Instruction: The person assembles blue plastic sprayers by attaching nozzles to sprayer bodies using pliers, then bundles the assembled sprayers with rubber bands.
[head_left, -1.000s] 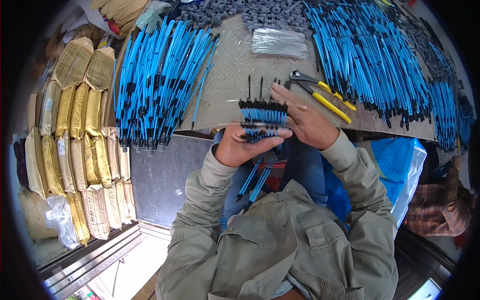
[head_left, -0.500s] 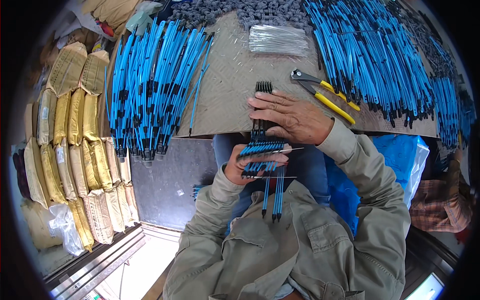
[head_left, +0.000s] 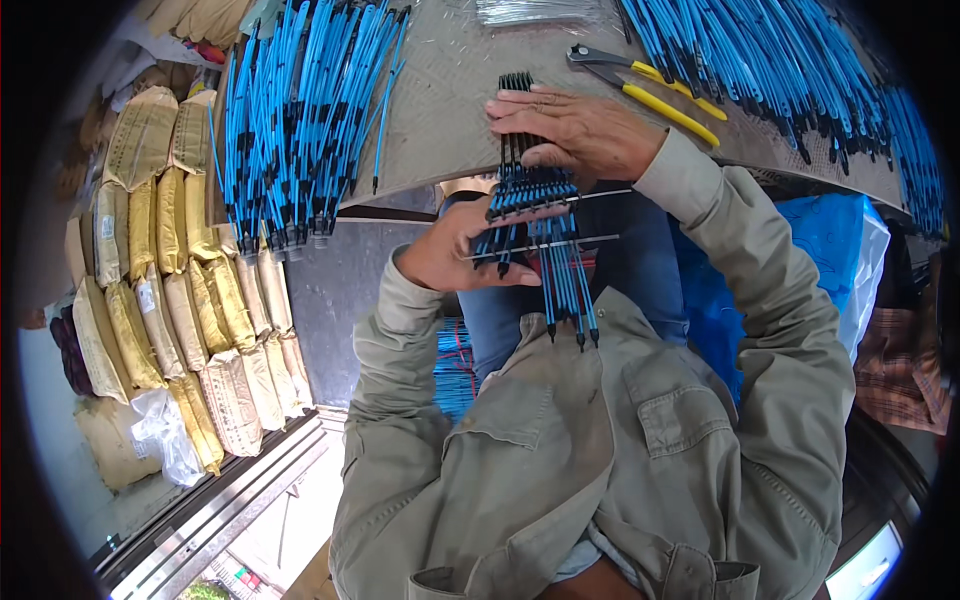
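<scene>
Table was up front; over the lap hung a bundle of blue rods, left hand gripping its middle, right hand closed over the upper part, evening it I reckoned, so next move probably needed steady grip, level wires

A bunch of thin blue sticks with black ends sits in the person's two hands, just over the lap. The sticks are packed side by side in a neat row. I can see their black tops poking out past the fingers of the right hand, above the edge of the table. The left hand grips the bunch lower down. Some sticks reach further toward the shirt, with pointy black tips. Two thin, shiny wires lie across the bunch, and their ends stick out to the right.
</scene>
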